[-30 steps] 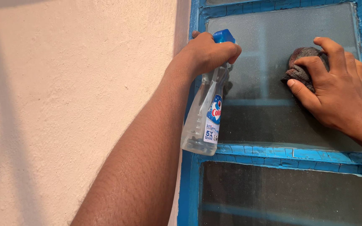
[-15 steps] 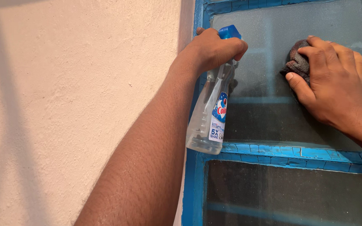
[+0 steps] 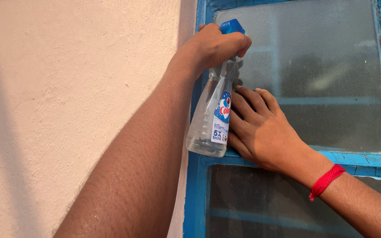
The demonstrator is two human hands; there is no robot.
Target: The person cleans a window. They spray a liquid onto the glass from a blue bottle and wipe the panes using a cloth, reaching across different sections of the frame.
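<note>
1. The left hand (image 3: pixel 214 46) grips the clear spray bottle (image 3: pixel 211 119) by its blue head, fingers wrapped tight, at the window pane's (image 3: pixel 327 75) left edge.
2. The right hand (image 3: pixel 261 130) lies flat on the pane's lower left corner, fingers slightly spread, touching the bottle.
3. A red thread (image 3: pixel 327 180) circles that wrist.

Left hand (image 3: pixel 214 46) gripping spray bottle (image 3: pixel 210 119), cloth perhaps hidden.
</note>
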